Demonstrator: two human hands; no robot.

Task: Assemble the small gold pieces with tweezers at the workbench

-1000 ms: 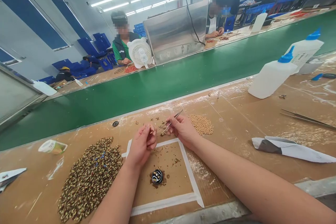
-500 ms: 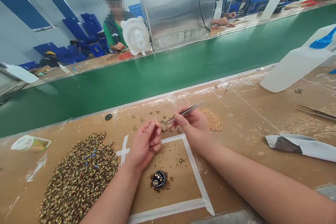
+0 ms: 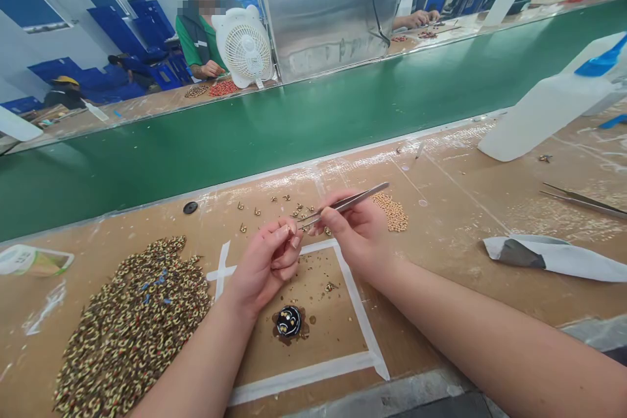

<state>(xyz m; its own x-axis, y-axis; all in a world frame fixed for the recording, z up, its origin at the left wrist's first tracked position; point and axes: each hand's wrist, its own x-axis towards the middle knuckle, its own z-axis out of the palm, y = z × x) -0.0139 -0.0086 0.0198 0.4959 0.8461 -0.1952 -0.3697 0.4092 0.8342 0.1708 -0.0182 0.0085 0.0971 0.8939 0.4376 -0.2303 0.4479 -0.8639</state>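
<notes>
Metal tweezers (image 3: 355, 200) rest in my right hand (image 3: 362, 232), gripped between thumb and fingers, tips pointing left. Those tips meet the fingertips of my left hand (image 3: 269, 258), which is closed in a pinch; the small piece in it is too tiny to name. Beyond my hands lie several small gold-and-dark curled pieces (image 3: 257, 211). A heap of small tan beads (image 3: 392, 212) sits just past my right hand. Below my hands, a small round black dish (image 3: 289, 321) holds a few tan bits, with a wet brown stain around it.
At left spreads a large pile of curled pieces (image 3: 137, 320), with a clear cup (image 3: 36, 260) on its side nearby. White tape (image 3: 360, 300) frames the work area. Rightward are a white bottle (image 3: 543, 111), other tweezers (image 3: 582, 199) and a white wrap (image 3: 558, 258). A green belt (image 3: 274, 124) runs behind; people sit beyond.
The camera view has shifted slightly, so the table appears higher and further left. My right hand's tweezers have tilted flatter, and their tips are now closer to my left fingertips.
</notes>
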